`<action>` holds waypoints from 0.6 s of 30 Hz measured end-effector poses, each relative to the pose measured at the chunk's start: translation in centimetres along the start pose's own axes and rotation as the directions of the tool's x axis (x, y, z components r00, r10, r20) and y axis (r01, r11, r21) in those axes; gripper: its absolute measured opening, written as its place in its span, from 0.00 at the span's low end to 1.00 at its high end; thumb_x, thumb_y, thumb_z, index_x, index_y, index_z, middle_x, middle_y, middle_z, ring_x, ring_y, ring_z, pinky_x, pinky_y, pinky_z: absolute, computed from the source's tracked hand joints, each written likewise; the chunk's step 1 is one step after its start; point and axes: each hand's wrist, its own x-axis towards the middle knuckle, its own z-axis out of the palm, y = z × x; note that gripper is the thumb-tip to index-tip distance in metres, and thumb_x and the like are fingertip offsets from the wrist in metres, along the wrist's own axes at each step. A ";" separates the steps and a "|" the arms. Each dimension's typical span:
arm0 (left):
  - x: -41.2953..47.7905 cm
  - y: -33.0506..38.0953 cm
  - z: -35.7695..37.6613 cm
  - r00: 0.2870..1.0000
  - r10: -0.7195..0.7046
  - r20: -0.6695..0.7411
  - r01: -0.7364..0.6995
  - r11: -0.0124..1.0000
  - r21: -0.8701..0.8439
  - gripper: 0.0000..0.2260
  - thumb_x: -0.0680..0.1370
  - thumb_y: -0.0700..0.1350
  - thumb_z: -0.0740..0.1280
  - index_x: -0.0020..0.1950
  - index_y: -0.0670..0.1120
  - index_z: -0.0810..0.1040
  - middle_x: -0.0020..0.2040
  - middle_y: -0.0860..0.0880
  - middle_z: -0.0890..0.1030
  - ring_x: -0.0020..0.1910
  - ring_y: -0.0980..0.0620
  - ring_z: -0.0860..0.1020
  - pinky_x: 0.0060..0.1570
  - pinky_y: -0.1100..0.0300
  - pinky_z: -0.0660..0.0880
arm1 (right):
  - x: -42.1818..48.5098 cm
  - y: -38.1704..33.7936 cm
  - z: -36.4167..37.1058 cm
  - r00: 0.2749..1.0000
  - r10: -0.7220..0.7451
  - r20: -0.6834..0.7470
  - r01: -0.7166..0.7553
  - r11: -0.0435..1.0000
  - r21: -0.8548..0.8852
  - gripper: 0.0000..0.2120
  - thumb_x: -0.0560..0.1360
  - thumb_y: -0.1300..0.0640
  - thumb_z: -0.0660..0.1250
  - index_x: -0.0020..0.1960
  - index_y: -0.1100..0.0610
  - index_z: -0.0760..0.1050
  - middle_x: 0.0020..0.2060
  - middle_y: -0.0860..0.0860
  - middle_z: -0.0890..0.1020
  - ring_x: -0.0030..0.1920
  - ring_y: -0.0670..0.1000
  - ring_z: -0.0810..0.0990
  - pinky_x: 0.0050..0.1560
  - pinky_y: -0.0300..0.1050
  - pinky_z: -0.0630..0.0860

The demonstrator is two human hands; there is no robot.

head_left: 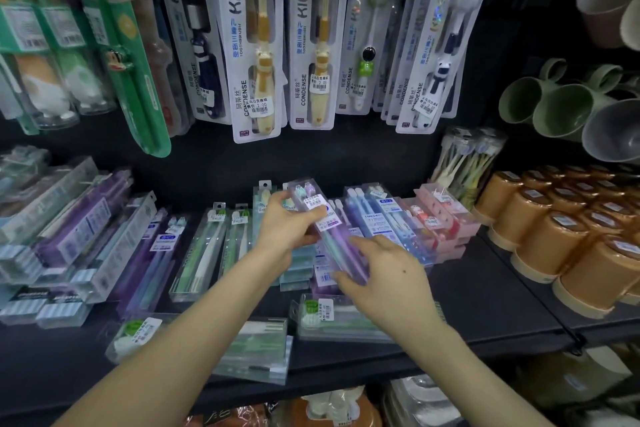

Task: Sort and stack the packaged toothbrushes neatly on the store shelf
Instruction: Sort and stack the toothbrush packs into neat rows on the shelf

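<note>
Gripped the top half of the purple pack (332, 236) with the left hand (284, 225), thumb across the front and fingers under. Held the bottom end with the right hand (384, 274), fingers curled round the edge. Took it at both ends, likely to keep the long thin pack straight and line it up with a row. Hung in the air just above the middle of the shelf (485, 305), top end tipped toward the back wall.

Looked like a clear box with purple brushes inside and a white sticker near the top. Saw blue packs (381, 218) in a row to the right and green packs (204, 250) to the left. Saw loose packs (339, 319) lying crosswise near the front edge, probably not sorted yet.
</note>
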 end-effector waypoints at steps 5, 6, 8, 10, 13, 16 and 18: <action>0.7 -0.4 -1.8 0.967 0.250 0.046 -0.235 0.812 0.534 0.18 0.78 0.52 0.66 0.65 0.46 0.74 0.50 0.47 0.81 0.51 0.45 0.81 0.50 0.52 0.79 | 1.0 1.0 0.3 0.974 0.227 0.013 -0.211 0.881 0.424 0.14 0.71 0.51 0.71 0.56 0.53 0.81 0.32 0.44 0.79 0.33 0.40 0.76 0.37 0.35 0.72; 0.8 -0.8 -2.8 0.925 0.372 0.084 -0.311 0.609 0.730 0.17 0.78 0.54 0.64 0.64 0.47 0.77 0.54 0.48 0.80 0.55 0.45 0.79 0.54 0.53 0.76 | 1.4 1.2 0.3 0.953 0.295 0.066 -0.283 0.795 0.536 0.13 0.71 0.52 0.72 0.54 0.53 0.82 0.30 0.44 0.79 0.32 0.39 0.76 0.37 0.34 0.73; 0.9 -1.5 -4.5 0.848 0.484 0.215 -0.385 0.284 0.878 0.17 0.79 0.54 0.63 0.64 0.48 0.78 0.63 0.46 0.77 0.61 0.45 0.74 0.60 0.54 0.70 | 2.2 1.4 0.7 0.925 0.344 0.159 -0.363 0.682 0.635 0.08 0.70 0.53 0.71 0.49 0.52 0.84 0.32 0.48 0.83 0.34 0.45 0.79 0.42 0.40 0.78; 1.1 -2.4 -5.8 0.871 0.402 0.282 -0.364 0.142 0.921 0.19 0.80 0.56 0.60 0.68 0.51 0.74 0.69 0.45 0.71 0.67 0.44 0.69 0.65 0.54 0.65 | 3.1 1.0 1.3 0.920 0.334 0.207 -0.385 0.664 0.641 0.05 0.70 0.53 0.69 0.42 0.51 0.84 0.34 0.51 0.84 0.36 0.53 0.82 0.45 0.48 0.80; 1.4 -3.9 -6.9 0.918 0.272 0.289 -0.334 0.138 0.932 0.20 0.80 0.59 0.58 0.71 0.56 0.70 0.76 0.47 0.62 0.73 0.45 0.61 0.70 0.55 0.60 | 4.2 0.3 2.4 0.923 0.329 0.201 -0.385 0.752 0.536 0.06 0.71 0.51 0.69 0.43 0.50 0.84 0.34 0.49 0.84 0.38 0.51 0.82 0.42 0.43 0.77; 1.3 -4.6 -7.2 0.922 0.261 0.285 -0.356 0.282 0.891 0.19 0.81 0.57 0.58 0.72 0.56 0.69 0.77 0.48 0.58 0.75 0.47 0.58 0.70 0.55 0.58 | 5.2 -0.1 3.5 0.944 0.310 0.113 -0.330 0.873 0.361 0.10 0.72 0.50 0.68 0.49 0.54 0.82 0.33 0.49 0.82 0.37 0.50 0.78 0.36 0.39 0.69; 1.3 -4.8 -7.2 0.919 0.267 0.290 -0.367 0.306 0.879 0.19 0.81 0.56 0.58 0.72 0.55 0.69 0.77 0.48 0.58 0.75 0.47 0.57 0.71 0.55 0.56 | 5.8 -0.6 4.1 0.958 0.282 0.056 -0.287 0.937 0.200 0.11 0.72 0.49 0.67 0.50 0.55 0.80 0.38 0.48 0.80 0.40 0.50 0.76 0.36 0.40 0.67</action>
